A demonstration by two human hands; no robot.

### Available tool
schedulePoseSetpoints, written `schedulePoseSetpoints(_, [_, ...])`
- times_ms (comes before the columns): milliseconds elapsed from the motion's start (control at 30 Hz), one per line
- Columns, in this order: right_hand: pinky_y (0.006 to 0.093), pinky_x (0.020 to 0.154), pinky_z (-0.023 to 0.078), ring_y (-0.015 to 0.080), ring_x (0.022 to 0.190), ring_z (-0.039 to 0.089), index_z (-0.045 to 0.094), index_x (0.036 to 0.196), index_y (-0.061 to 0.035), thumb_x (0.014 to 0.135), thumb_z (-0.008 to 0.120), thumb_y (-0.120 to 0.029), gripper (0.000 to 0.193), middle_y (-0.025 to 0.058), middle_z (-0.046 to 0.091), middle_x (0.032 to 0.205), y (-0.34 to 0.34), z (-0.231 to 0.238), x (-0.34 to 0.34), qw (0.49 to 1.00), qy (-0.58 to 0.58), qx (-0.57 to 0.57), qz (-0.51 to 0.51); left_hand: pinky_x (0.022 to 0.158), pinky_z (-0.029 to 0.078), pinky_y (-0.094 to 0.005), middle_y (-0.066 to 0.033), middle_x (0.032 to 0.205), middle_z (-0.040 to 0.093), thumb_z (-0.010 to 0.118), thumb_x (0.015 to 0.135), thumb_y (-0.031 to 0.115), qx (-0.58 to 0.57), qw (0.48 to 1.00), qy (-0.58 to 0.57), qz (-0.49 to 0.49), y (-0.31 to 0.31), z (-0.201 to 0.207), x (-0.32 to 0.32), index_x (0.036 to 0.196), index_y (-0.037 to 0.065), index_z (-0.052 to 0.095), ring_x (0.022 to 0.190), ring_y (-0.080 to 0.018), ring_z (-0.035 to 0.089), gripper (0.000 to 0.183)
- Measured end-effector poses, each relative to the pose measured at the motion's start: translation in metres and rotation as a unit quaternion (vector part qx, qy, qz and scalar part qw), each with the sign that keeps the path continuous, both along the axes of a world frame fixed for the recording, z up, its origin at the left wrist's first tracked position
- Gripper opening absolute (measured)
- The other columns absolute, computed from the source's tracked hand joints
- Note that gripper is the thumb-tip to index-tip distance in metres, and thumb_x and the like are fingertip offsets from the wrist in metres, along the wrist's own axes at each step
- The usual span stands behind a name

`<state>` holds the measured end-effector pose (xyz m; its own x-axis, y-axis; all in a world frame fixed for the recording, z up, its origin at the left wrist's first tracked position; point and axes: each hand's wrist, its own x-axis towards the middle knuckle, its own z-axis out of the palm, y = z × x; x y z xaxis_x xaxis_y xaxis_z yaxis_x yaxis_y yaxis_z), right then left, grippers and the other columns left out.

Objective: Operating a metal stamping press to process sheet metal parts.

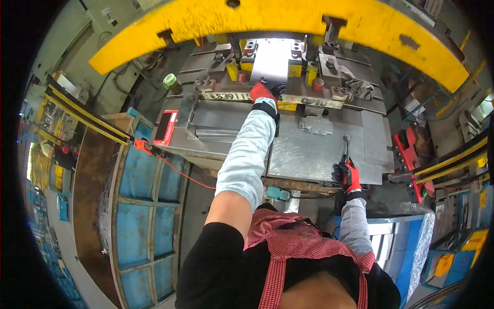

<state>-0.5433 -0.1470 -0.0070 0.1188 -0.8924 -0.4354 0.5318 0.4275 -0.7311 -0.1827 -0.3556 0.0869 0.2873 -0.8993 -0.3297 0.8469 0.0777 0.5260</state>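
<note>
- Left hand [264,93], in a red-and-black glove, was stretched forward to the near end of a bright rectangular metal sheet [270,61]; whether its fingers gripped or merely pressed, could not tell.
- Right hand [351,176], gloved alike, was curled around a slim grey ring-ended metal tool [347,141], its tip pointing away from the body.
- Bright sheet lay between two yellow cylindrical posts [231,69] [312,73], behind a long pale metal bar [226,96].
- Judged best handling: sheet flat and square between the posts, fingertips at its near edge only, left forearm drawn clear before anything moved overhead; tool held well away from the posts.
- Beneath the tool, a broad grey metal sheet [303,154] covered part of the grey metal counter [177,145]. Small silver metal pieces [315,125] sat near its far edge.
- Left of these: stacked grey metal plates [221,116], then a red-edged flat rectangle [163,129].
- Farther out: a green-capped bottle [170,80], a crumpled grey cloth [362,88], a thick yellow beam [247,23] arching across.
</note>
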Motion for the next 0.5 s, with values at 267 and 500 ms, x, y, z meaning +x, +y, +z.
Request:
schedulePoseSetpoints(267, [0.0380, 0.045, 0.046, 0.0236, 0.049, 0.053, 0.045, 0.088, -0.0105, 0.077, 0.054, -0.011, 0.014, 0.0106, 0.056, 0.070, 0.001, 0.015, 0.005, 0.997, 0.049, 0.039, -0.040, 0.064, 0.052, -0.0411, -0.0157, 0.087, 0.061, 0.044, 0.082, 0.029, -0.027, 0.995, -0.044, -0.084, 0.006, 0.011, -0.006, 0.098, 0.007, 0.056, 0.071, -0.0326, 0.061, 0.030])
schedulePoseSetpoints(500, [0.0383, 0.051, 0.047, 0.0242, 0.058, 0.055, 0.044, 0.091, -0.0131, 0.080, 0.054, -0.015, 0.015, 0.0107, 0.057, 0.077, -0.003, 0.000, 0.004, 1.000, -0.001, 0.007, 0.019, 0.063, 0.054, -0.0431, -0.0193, 0.093, 0.058, 0.047, 0.082, 0.028, -0.024, 1.000, 0.019, -0.001, 0.025, 0.028, -0.002, 0.105, 0.004, 0.051, 0.071, -0.0354, 0.060, 0.033])
